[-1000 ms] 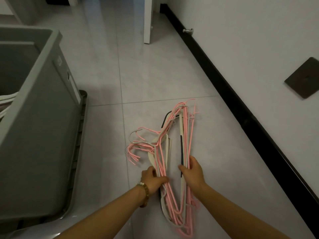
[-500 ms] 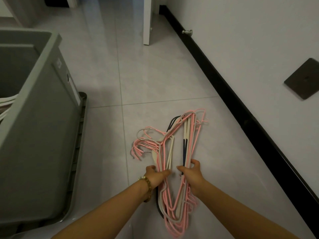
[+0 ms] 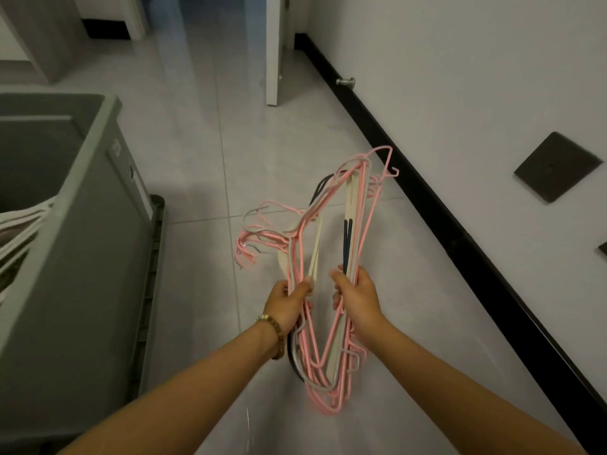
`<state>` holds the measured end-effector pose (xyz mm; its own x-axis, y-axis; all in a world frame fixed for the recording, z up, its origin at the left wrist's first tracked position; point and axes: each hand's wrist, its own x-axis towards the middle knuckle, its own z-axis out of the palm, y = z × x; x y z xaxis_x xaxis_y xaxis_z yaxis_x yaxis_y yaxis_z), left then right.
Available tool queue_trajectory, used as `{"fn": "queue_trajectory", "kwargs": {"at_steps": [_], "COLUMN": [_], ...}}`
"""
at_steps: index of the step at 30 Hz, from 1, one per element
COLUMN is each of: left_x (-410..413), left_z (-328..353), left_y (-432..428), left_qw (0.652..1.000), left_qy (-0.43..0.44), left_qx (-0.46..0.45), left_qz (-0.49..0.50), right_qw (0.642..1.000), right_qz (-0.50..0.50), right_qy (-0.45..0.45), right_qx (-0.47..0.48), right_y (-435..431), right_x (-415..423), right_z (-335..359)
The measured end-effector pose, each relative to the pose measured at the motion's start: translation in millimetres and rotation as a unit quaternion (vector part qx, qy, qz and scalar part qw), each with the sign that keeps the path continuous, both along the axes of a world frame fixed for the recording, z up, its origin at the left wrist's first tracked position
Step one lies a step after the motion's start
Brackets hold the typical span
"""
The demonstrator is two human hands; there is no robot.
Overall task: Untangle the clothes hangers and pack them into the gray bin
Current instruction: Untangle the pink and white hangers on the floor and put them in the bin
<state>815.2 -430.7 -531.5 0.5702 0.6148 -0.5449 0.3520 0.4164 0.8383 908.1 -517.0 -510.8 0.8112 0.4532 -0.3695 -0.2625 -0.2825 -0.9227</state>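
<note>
Centre frame, over the tiled floor (image 3: 197,152): tangled bundle of clothes hangers (image 3: 348,201), mostly pink wire, plus a few cream, gray and one dark navy, held up off the floor. Both hands are clamped on it, close together but not touching. Left hand (image 3: 285,302) grips the pink and cream strands on the 9 o'clock side, right hand (image 3: 356,298) grips the navy, cream and pink strands on the 3 o'clock side, with a gap of floor visible between the two groups. Hooks (image 3: 253,244) fan out toward 9 o'clock from the bundle; its long end points to 1 o'clock, and the near end hangs below the wrists at 6 o'clock. Beaded bracelet (image 3: 275,333) on the left wrist. Gray bin (image 3: 85,257) sits at 9 o'clock, well apart from the bundle, with white hangers (image 3: 23,221) already lying inside. Black baseboard (image 3: 427,205) runs from 12 to 4 o'clock along the wall; a door stop (image 3: 345,82) and white door edge (image 3: 274,50) are at 12 o'clock, and a dark square plate (image 3: 556,167) is on the wall at 3 o'clock.
</note>
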Motion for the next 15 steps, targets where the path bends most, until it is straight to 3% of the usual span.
{"fn": "queue_trajectory", "kwargs": {"at_steps": [7,15], "left_x": [-21,-140], "left_z": [138,250], "left_y": [75,154], "left_qw": [0.994,0.985], "left_qy": [-0.051,-0.043], "left_qx": [0.091,0.134], "left_qz": [0.033,0.096], "right_qw": [0.991,0.961], "right_qz": [0.079,0.219], "right_qy": [-0.020,0.005], "right_qx": [0.102,0.169], "right_y": [73,174], "right_x": [-7,-89], "right_z": [123,210]}}
